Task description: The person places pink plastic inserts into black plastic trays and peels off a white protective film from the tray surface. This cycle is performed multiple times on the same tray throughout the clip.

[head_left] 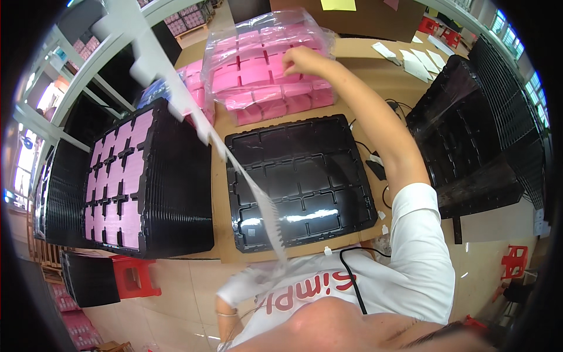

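My right hand [302,62] reaches across to a pink stack of rounded, block-like pieces [249,73] in a loose clear plastic bag [314,29]. Its fingers are curled closed against the stack; what they pinch, if anything, is hidden. In front of me lies a black plastic tray [293,170] with shallow compartments. My left arm hangs at the lower edge with a thin bracelet on it, the fingers hidden. A pale, jagged, blurred strip [202,120] runs from the top left down over the tray's left side.
At left stands a tall stack of black trays [179,188], its top one filled with pink pieces [120,170]. More black trays [454,135] lean at right near cables. White paper slips [416,64] lie at the back right. Red stools [132,276] are on the floor.
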A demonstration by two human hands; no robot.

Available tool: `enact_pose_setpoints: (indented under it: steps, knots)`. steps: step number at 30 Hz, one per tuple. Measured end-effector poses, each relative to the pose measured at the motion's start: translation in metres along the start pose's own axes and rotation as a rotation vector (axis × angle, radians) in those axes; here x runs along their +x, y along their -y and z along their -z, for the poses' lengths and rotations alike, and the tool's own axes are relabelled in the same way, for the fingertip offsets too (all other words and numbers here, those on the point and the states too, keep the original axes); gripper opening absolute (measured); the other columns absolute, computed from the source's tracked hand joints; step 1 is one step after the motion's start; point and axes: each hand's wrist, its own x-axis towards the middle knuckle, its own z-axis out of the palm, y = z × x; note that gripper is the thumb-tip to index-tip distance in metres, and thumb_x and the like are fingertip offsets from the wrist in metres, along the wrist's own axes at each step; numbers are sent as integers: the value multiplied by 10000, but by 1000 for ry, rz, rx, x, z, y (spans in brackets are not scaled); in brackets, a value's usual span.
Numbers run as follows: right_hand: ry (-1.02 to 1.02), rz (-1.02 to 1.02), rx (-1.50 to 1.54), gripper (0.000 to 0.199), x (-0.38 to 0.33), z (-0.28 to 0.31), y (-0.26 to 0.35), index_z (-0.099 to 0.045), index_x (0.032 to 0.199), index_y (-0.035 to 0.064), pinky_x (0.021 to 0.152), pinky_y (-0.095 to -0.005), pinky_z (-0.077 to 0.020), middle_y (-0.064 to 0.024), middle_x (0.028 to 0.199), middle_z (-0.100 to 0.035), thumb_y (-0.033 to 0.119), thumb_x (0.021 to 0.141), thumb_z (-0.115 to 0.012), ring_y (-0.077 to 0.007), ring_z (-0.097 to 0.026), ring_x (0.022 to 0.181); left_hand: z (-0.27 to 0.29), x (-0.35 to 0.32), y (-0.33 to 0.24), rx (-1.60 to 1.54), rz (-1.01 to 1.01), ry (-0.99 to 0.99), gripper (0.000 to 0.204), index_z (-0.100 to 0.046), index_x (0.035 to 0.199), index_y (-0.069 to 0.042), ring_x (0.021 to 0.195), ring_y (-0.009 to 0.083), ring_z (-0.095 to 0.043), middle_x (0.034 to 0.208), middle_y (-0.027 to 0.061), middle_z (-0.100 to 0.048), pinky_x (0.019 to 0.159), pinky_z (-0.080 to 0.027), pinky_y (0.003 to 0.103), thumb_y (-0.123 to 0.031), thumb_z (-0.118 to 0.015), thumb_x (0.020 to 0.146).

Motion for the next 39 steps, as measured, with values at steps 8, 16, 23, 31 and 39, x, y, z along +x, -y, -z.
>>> enact_pose_setpoints:
  steps: [8, 16, 23, 31, 39]
  knots:
    - [-623, -75, 122, 153, 14, 0, 8, -687, 802, 50, 686, -364, -511, -121, 792, -681, 202, 792, -676, -262, -663, 749, 83, 29, -22, -542, -20, -886, 177, -641, 1026, -21, 709, 98, -608, 857, 52, -679, 673, -495, 246, -181, -592, 965]
    - [-1145, 39, 518, 133, -18, 19, 108, -663, 860, 22, 734, -304, -501, -58, 854, -683, 143, 848, -715, -179, -655, 793, 148, 183, -105, -805, -594, -549, 658, -292, 1479, -10, 1373, 275, -401, 1469, 183, -406, 1109, -348, 394, -453, -439, 1015]
    - [-978, -76, 1396, 301, -106, 0, 142, -596, 1115, 20, 877, -313, -473, -51, 1060, -622, 269, 951, -636, -128, -577, 1013, 153, 251, -137, -1530, -773, -178, 1107, -174, 1499, -31, 1398, 330, -321, 1508, 165, -316, 1122, -301, 477, -837, -409, 778]
    - [-527, -751, 1957, 338, -178, -55, 101, -526, 1214, 60, 920, -360, -492, -106, 1194, -583, 178, 923, -653, -188, -580, 1074, 163, 201, -117, -1815, -928, -139, 731, -421, 1406, -96, 1276, 261, -468, 1354, 101, -527, 1073, -390, 457, -623, -516, 909]
    - [-535, -696, 1358, 262, -267, -59, 108, -600, 1078, 4, 804, -270, -526, -77, 1009, -683, 46, 844, -710, -135, -660, 878, 114, 139, -38, -1118, -155, -684, 276, -702, 925, -82, 634, 30, -533, 771, -62, -611, 578, -422, 190, -354, -709, 880]
